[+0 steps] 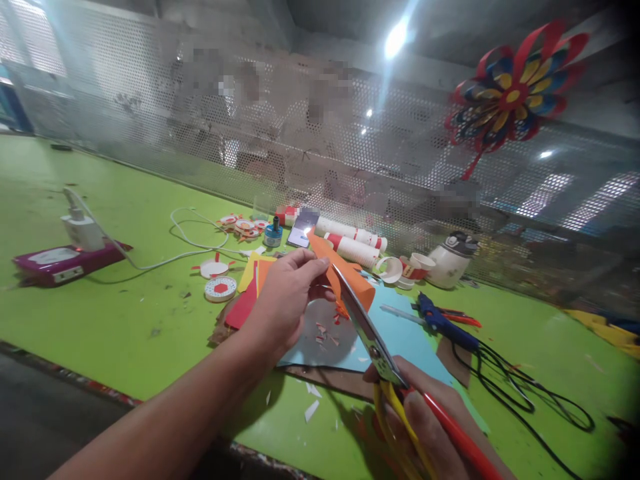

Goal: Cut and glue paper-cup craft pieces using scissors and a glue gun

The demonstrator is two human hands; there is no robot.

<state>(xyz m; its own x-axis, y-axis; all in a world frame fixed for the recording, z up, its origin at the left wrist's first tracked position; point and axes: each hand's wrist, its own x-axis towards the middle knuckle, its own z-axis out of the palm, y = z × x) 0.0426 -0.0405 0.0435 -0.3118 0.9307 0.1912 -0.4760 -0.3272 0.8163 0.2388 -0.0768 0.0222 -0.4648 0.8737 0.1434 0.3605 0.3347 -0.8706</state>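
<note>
My left hand (295,293) pinches a sheet of orange paper (361,283) near its edge, above the other papers. In my right hand (425,413) is a pair of scissors (373,343) with one red and one yellow handle. Its blades point up and away from me, with their tips at the orange paper close to my left fingers. Whether the blades are fully closed is hard to see. Below lies a light blue sheet (395,333) with small paper scraps (323,333) on it. Red paper (243,305) and yellow paper (249,275) show beside my left wrist.
A blue glue gun (445,323) with a black cord lies at the right. Behind are paper cups (353,248), a phone (303,230) and a white container (451,261). A purple power strip (65,263) with a white cable sits left. Round paper pieces (220,289) lie nearer.
</note>
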